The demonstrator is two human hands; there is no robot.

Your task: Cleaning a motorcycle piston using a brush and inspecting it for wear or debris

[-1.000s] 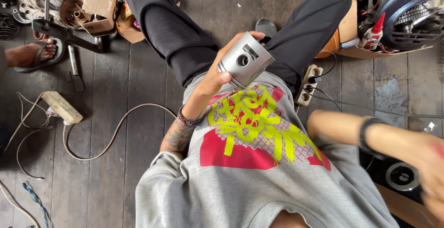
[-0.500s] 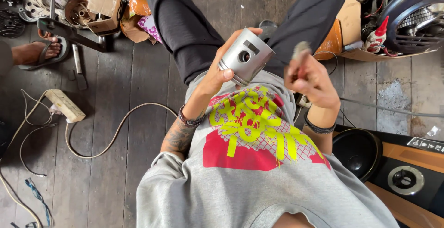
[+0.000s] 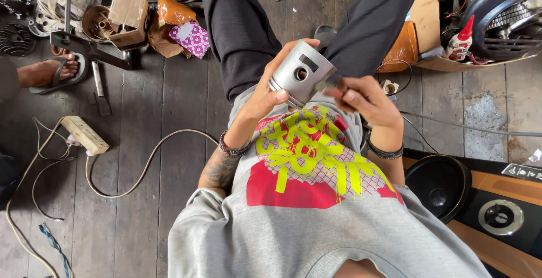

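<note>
My left hand [image 3: 265, 94] grips a grey metal piston [image 3: 302, 73] in front of my chest, its side pin hole facing the camera. My right hand [image 3: 364, 98] is right beside it, pinching a small dark metal pin [image 3: 328, 81] whose tip touches the piston's right side. Both hands hover over my lap, above my grey shirt with a red and yellow print [image 3: 310, 159] and black trousers [image 3: 243, 24].
The floor is dark wooden planks [image 3: 164, 114]. A power strip [image 3: 84, 134] with a looping cable lies left. A cardboard box and bags [image 3: 152, 21] sit at upper left by another person's sandalled foot [image 3: 48, 72]. Engine parts [image 3: 497, 12] are upper right, a speaker cabinet [image 3: 468, 199] lower right.
My right hand came in from the far right to the piston, bringing the small pin against its side. The piston has turned slightly in my left hand.
</note>
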